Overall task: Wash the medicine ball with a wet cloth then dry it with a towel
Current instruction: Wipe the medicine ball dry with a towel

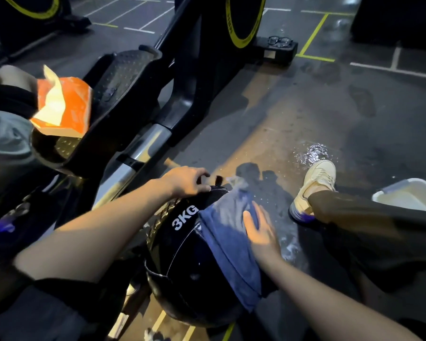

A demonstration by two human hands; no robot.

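A black medicine ball [182, 262] marked "3KG" sits low in the middle of the view, between my legs. A blue cloth [229, 242] is draped over its right side. My right hand [261, 230] lies flat on the cloth with its fingers straight, pressing it against the ball. My left hand [185, 180] rests on the ball's far top, its fingers curled over the edge there.
An exercise machine with a textured pedal [123, 77] stands at the left. An orange and white packet [64, 104] lies on it. The floor is wet, with a puddle [310, 153] near my shoe [315, 188]. A white tub [411, 195] stands at the right edge. Glasses [279, 41] rest on the machine's base.
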